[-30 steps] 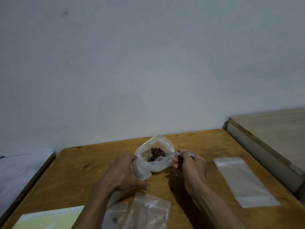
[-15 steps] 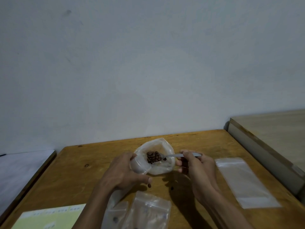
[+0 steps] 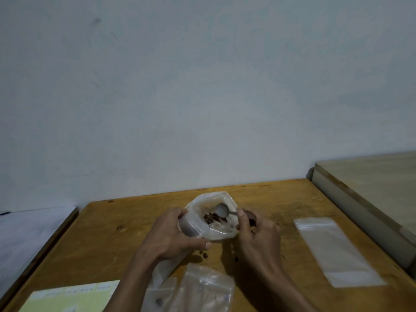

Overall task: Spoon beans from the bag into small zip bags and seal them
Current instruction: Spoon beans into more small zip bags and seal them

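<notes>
On the wooden table point(image 3: 112, 239), my left hand point(image 3: 171, 237) grips a small clear zip bag point(image 3: 190, 228) with its mouth held open; the bag's body trails down under the hand. Just behind it stands the open clear bag of beans point(image 3: 225, 231), with brown beans point(image 3: 211, 218) showing inside. My right hand point(image 3: 258, 235) pinches the handle of a metal spoon point(image 3: 221, 210). The spoon's bowl is tipped up, holds nothing, and hangs above the beans. Whether those beans lie in the zip bag's mouth or in the big bag is unclear.
Three loose beans point(image 3: 203, 254) lie on the table between my hands. Several zip bags point(image 3: 202, 289) lie at the front edge, a flat clear bag point(image 3: 335, 251) to the right, a yellow-green sheet point(image 3: 67, 298) front left. A paler table point(image 3: 371, 188) abuts on the right.
The spoon lifted a load of beans out of the big bag, swung toward the zip bag and tipped; its bowl now holds nothing. Loose beans have appeared on the table.
</notes>
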